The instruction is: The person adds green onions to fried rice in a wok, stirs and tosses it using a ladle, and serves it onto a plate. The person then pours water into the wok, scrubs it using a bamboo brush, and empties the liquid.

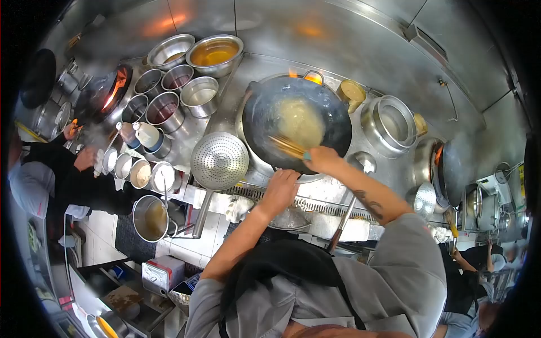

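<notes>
A dark wok [259,115] sits over a burner with flames at its far rim. Cloudy, pale liquid [298,115] swirls in its bowl. My right hand [324,160] is closed around a bamboo wok brush [288,146], whose bristles dip toward the liquid and look slightly blurred. At the wok's near edge, my left hand [280,191] grips the rim, its fingers curled where the near handle would be; that handle is mostly hidden. Left of the wok rests a perforated strainer [220,160]. A long-handled ladle [363,163] lies to the right.
Steel bowls hold amber liquid [217,53] and dark sauces [164,112]. Squeeze bottles [147,135] and seasoning tubs [140,173] line the left counter. A steel pot [389,127] stands right. A co-worker's hand [85,159] is at far left, near another flaming wok [104,93].
</notes>
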{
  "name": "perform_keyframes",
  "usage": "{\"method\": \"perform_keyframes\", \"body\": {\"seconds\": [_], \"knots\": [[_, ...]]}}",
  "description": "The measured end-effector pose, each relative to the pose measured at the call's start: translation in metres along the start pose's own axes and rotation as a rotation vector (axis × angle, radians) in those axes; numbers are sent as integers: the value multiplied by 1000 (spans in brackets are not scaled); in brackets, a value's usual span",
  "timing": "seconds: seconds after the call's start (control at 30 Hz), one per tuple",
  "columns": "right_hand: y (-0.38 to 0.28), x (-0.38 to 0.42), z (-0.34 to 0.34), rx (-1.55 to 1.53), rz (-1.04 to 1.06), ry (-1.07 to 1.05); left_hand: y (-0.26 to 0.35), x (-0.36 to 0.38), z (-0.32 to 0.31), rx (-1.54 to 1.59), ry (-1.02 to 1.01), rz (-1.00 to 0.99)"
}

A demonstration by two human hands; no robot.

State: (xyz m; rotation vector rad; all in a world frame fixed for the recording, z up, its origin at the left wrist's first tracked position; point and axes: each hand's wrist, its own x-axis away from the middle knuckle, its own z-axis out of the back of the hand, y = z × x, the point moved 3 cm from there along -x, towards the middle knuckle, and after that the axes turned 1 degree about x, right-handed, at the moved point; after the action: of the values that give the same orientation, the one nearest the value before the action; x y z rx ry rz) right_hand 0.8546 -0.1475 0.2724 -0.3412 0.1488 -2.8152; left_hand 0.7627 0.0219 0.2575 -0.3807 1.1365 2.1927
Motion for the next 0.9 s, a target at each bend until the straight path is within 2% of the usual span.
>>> {"method": "perform_keyframes", "body": {"seconds": [0.03, 0.1, 0.13, 0.2, 0.27, 0.33, 0.4, 0.47, 0.6, 0.7, 0.8, 0.9], "knots": [[10, 9, 11, 47, 0, -29, 11, 4, 7, 23, 59, -16], [48, -18, 10, 174, -125, -48, 25, 15, 15, 117, 29, 5], [59, -37, 9, 112, -177, -5, 31, 20, 18, 166, 18, 22], [29, -34, 25, -48, -96, 229, 42, 31, 29, 257, 10, 71], [11, -31, 16, -72, -91, 270, 47, 51, 46, 341, 3, 138], [6, -19, -16, 46, -190, 122, 43, 77, 58, 341, 31, 217], [16, 16, -8, -15, -168, -79, 35, 109, 72, 346, 56, 351], [51, 25, 0, 50, -219, -73, 27, 140, 77, 365, 77, 531], [85, 2, -9, 78, -428, -21, 14, 187, 67, 405, 113, 676], [59, 35, 4, 112, -255, -83, 20, 193, 72, 365, 120, 738], [114, 43, 9, 131, -260, 56, 20, 204, 78, 306, 171, 744], [148, -17, 12, 145, -345, 204, 16, 217, 82, 266, 197, 771]]}}
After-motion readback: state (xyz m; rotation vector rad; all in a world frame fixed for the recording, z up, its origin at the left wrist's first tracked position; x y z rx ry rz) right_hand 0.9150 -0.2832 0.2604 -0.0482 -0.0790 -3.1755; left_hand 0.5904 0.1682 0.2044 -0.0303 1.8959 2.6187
